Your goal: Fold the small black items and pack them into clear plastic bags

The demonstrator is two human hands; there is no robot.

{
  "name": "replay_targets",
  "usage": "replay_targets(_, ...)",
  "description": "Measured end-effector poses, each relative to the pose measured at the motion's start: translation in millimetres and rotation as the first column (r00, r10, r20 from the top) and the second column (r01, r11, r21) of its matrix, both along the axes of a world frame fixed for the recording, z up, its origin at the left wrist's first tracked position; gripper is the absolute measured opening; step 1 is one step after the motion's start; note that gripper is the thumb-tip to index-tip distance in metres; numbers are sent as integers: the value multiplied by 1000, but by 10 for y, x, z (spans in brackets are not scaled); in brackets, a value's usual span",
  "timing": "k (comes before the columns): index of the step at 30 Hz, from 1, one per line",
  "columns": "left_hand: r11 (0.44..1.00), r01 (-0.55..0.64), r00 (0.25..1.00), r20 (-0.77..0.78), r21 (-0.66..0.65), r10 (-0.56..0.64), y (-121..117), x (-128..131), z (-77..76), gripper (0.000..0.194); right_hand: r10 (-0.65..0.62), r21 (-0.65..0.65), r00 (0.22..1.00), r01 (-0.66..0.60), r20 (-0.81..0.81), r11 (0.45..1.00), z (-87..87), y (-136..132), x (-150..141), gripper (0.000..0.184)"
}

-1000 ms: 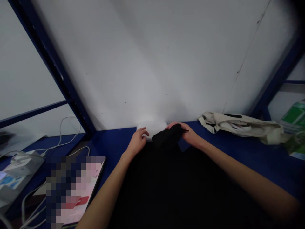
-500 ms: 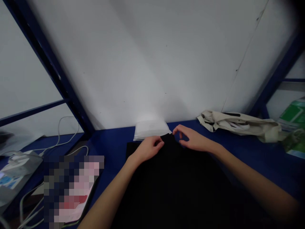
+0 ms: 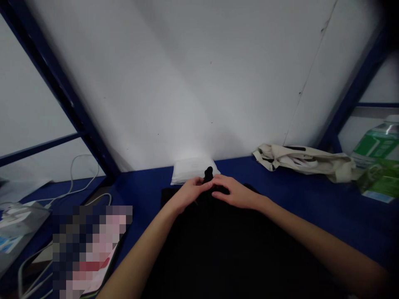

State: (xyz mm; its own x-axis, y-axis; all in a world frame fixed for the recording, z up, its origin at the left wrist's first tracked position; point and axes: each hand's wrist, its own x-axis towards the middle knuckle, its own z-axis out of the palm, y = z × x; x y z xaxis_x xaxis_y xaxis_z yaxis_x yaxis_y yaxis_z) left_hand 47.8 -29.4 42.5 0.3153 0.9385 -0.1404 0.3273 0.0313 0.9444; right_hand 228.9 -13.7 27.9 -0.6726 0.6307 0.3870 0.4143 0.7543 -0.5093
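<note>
A black cloth garment (image 3: 218,249) lies spread over the blue table top (image 3: 299,207), filling the lower middle of the view. My left hand (image 3: 191,193) and my right hand (image 3: 232,192) meet on its far edge, fingers curled around a bunched fold of it. A small black tip of that fold (image 3: 208,174) sticks up between my hands. Just beyond my fingers lies a folded white packet (image 3: 191,171), apart from my hands and partly covered by the cloth's edge.
A crumpled cream canvas bag (image 3: 302,162) and a green-labelled package (image 3: 377,143) lie at the right. White cables (image 3: 75,182), a grey box (image 3: 18,220) and a pixelated flat object (image 3: 90,249) sit at the left. A blue shelf frame (image 3: 77,124) stands against the white wall.
My hands have moved together from either side of the cloth's far edge and now gather a fold of it, which pokes upward. The view has shifted slightly.
</note>
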Motion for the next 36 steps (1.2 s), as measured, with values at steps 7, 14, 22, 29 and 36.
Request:
replay_targets(7, 980, -201, 967, -165, -13, 196, -162, -532, 161, 27, -3, -31, 992, 7, 124, 1000, -66, 30, 56, 39)
replay_targets(14, 963, -267, 733, -639, 47, 234, -267, -899, -214, 26, 95, 118, 938, -142, 334, 983, -56, -17, -118, 73)
replay_targets(22, 956, -226, 619, -730, 188, 290, -221, -876, -317, 25, 142, 44, 958, -157, 248, 987, -35, 56, -172, 30)
replay_targets(29, 940, -267, 654, -676, 213, 339, -179, -990, -425, 28, -55, -139, 997, 63, 60, 988, 466, 158, 641, 21)
replay_targets(36, 919, -270, 567, -724, 288, 393, -222, -1032, -398, 36, -120, -375, 908, 283, 402, 883, 38, 263, 1167, 22)
